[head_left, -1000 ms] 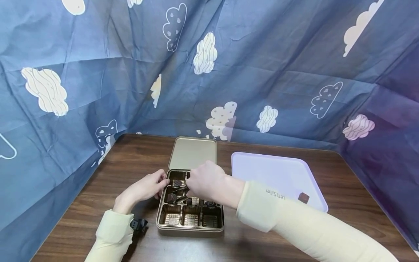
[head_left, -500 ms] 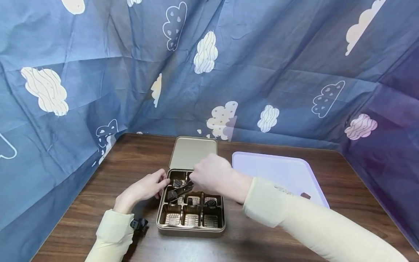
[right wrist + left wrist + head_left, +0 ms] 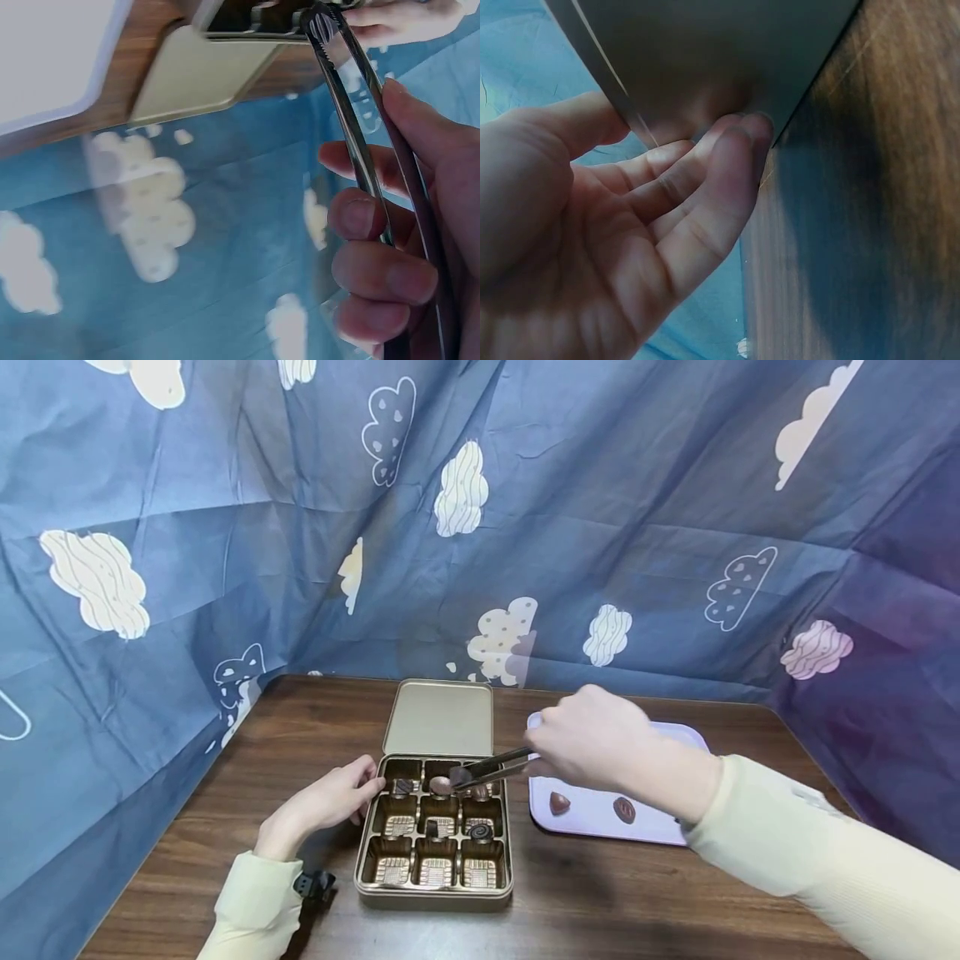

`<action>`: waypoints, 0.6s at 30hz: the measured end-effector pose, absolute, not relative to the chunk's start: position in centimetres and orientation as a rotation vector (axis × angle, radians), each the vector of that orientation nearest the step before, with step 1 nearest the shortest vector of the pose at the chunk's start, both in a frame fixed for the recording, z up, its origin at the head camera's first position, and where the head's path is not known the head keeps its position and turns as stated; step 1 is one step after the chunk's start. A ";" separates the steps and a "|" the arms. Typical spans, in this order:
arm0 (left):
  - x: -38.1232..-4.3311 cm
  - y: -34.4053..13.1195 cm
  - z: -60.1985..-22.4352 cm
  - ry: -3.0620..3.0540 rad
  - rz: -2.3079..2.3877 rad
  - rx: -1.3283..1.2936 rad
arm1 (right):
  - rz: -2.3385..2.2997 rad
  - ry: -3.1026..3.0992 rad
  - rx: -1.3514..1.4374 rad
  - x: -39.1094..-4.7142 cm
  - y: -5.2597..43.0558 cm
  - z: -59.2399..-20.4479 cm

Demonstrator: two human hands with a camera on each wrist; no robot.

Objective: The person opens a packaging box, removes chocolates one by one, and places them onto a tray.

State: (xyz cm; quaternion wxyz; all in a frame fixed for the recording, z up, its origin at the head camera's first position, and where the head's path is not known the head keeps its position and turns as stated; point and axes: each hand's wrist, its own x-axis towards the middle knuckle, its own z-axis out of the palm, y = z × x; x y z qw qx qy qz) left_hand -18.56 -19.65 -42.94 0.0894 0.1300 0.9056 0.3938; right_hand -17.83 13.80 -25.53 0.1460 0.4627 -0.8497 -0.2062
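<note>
A hinged metal tin (image 3: 433, 900) stands with its lid laid back, holding a gold-brown divided insert. My right hand (image 3: 592, 735) grips dark metal tongs (image 3: 501, 766), whose tips hold a dark chocolate (image 3: 460, 777) above the back row of compartments. In the right wrist view the tongs (image 3: 352, 127) run between thumb and curled fingers. My left hand (image 3: 318, 802) holds the tin's left side; in the left wrist view its thumb touches the rim and its fingertips press the side wall. Chocolates sit in the back row and in the middle and right of the middle row.
A lilac tray (image 3: 600, 828) lies right of the tin, partly behind my right arm, bearing a pointed chocolate (image 3: 559, 802) and an oval chocolate (image 3: 624, 810). The open lid (image 3: 441, 718) reaches toward the blue cloud-print curtain (image 3: 637, 527) behind the wooden table (image 3: 322, 718).
The tongs have lifted the dark chocolate out of the middle row's left compartment. My right hand has moved right and back, uncovering the back-row chocolates. The left hand stays at the tin.
</note>
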 end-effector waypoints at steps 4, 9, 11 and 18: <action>-18.7 -19.6 -43.0 2.685 1.182 0.396 | -0.521 -2.495 1.258 -18.2 17.5 -25.8; -18.7 -19.6 -42.9 2.688 1.175 0.392 | -0.460 -2.592 1.158 -18.9 21.5 -27.1; -18.6 -19.6 -42.9 2.690 1.176 0.386 | -0.463 -2.598 1.144 -19.3 22.6 -27.9; -18.6 -19.5 -42.9 2.685 1.186 0.377 | -0.502 -2.588 1.100 -20.6 24.9 -30.5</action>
